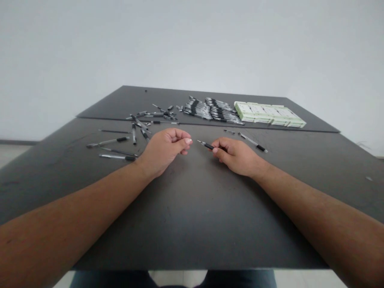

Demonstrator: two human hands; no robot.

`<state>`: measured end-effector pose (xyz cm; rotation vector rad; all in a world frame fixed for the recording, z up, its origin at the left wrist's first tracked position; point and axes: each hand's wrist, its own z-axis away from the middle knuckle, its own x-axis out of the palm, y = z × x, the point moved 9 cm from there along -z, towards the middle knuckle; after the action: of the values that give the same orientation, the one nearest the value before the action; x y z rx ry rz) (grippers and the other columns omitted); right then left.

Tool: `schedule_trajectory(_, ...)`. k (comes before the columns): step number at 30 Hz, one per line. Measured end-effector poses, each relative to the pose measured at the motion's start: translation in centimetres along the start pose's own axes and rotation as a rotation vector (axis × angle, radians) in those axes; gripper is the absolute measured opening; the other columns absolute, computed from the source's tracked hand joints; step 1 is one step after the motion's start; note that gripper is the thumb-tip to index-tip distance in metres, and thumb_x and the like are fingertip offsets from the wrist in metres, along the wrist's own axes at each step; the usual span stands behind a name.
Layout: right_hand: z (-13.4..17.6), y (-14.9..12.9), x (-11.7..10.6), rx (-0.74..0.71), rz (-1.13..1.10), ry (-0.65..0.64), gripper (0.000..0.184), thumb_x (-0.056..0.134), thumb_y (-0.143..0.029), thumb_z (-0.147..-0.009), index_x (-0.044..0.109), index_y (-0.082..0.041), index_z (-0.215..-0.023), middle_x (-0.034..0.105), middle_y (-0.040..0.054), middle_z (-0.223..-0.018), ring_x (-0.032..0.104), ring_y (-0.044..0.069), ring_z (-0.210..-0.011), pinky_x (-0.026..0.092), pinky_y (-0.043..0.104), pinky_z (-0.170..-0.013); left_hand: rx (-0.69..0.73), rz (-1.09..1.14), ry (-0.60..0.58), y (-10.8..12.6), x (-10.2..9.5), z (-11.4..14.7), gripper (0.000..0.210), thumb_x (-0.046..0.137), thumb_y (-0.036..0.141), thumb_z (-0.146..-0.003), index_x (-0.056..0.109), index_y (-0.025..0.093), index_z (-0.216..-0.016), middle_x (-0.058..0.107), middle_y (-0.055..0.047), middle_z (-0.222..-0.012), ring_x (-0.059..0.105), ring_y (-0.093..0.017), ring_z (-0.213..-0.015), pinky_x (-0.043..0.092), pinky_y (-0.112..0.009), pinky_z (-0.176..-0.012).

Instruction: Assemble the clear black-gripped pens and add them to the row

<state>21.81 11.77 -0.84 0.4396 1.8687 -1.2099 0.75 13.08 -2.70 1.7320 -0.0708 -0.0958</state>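
My right hand [232, 155] is closed around a pen with a black grip [206, 145], its bare tip pointing left. The rest of that pen is hidden in my fingers. Facing the tip across a small gap, my left hand [168, 148] has thumb and fingertips pinched together. A tiny pale spot shows at this pinch, too small to name. To the right of my right hand lie a clear pen barrel with a black grip [252, 142] and a short pen part [229, 131]. Loose pens and thin refills, among them a clear pen [117, 157], lie left of my left hand.
Rows of clear pens with black grips [196, 108] lie at the back middle of the dark table [204, 224]. Beside them sit flat green-and-white boxes [270, 113]. A pile of loose pen parts [141, 124] spreads at the back left. A seam crosses the table.
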Motion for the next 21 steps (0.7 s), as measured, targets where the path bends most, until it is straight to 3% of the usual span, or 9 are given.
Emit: schedule_trajectory(21, 0.2, -1.5, 0.2, -0.126, 0.094, -0.035, 0.019, 0.057, -0.028, -0.103, 0.074, -0.02, -0.105, 0.079, 0.0076, -0.097, 0.07, 0.022, -0.088, 0.047, 0.032, -0.081, 0.094, -0.268, -0.088, 1.0, 1.1, 0.6, 0.022, 0.081, 0.038, -0.089, 0.077, 0.019, -0.1, 0.079, -0.003, -0.088, 0.069, -0.014, -0.07, 0.058, -0.027, -0.068)
